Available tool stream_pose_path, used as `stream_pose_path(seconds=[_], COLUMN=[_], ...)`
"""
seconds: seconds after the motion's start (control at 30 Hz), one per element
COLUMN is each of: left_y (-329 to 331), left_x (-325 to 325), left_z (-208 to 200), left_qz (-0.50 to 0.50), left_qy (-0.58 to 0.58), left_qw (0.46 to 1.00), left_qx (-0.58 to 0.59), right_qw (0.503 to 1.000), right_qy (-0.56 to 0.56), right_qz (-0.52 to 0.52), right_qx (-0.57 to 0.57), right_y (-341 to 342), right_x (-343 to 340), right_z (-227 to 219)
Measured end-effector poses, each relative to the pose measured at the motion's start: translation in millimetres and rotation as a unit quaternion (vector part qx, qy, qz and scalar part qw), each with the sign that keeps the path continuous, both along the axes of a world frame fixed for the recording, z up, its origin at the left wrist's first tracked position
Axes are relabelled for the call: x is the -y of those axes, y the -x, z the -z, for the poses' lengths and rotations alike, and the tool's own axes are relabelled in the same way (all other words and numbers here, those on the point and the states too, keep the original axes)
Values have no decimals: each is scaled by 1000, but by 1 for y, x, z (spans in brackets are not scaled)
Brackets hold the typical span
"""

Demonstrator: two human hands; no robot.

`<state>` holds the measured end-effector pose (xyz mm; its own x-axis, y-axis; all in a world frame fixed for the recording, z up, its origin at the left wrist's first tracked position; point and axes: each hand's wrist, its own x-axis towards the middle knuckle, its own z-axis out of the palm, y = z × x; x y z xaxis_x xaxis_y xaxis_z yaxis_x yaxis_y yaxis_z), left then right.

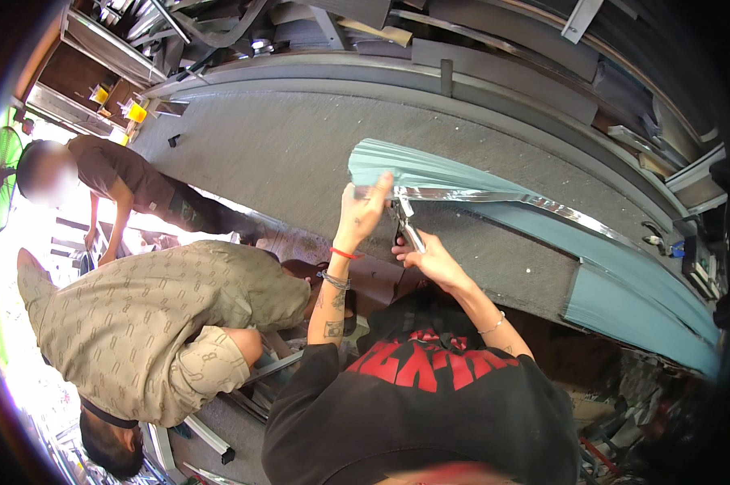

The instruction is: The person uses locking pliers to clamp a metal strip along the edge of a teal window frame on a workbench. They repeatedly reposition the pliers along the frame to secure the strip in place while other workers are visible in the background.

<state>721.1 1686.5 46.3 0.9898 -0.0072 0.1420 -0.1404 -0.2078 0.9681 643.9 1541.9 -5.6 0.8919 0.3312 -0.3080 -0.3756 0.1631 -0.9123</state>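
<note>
A long teal pleated sheet (429,166) with a shiny silver strip (478,195) along its edge stretches over the grey worktable (276,145) toward the right. My left hand (365,212) is closed on the near left end of this pleated sheet, its thumb on top of the strip. In my right hand (435,260) is a silver plier-like hand tool (409,226), gripped by its handles. The head of the tool is up against the strip, close beside my left fingers. I cannot make out the tool's jaws or its exact kind.
More teal sheet (624,299) lies folded at the table's right end, near some small tools (656,238). A small black piece (173,141) sits at the far left. Metal profiles are piled behind the table. Two people work at my left, one in a patterned shirt (146,323) bent close by.
</note>
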Motion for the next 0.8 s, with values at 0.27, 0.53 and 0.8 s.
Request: stream_pose_path(seconds=[0.27, 0.53, 0.8], left_y=[-30, 123, 328], left_x=[45, 249, 455], left_z=[39, 46, 14], left_qz=[-68, 250, 447], left_qy=[142, 95, 286], left_qw=[986, 962, 839], left_qx=[-50, -49, -120], right_qw=[957, 958, 755], right_qy=[-191, -130, -192], right_qz=[6, 241, 597], right_qx=[-219, -89, 193], right_y=[81, 205, 358], right_x=[84, 222, 350], right_z=[-13, -30, -64])
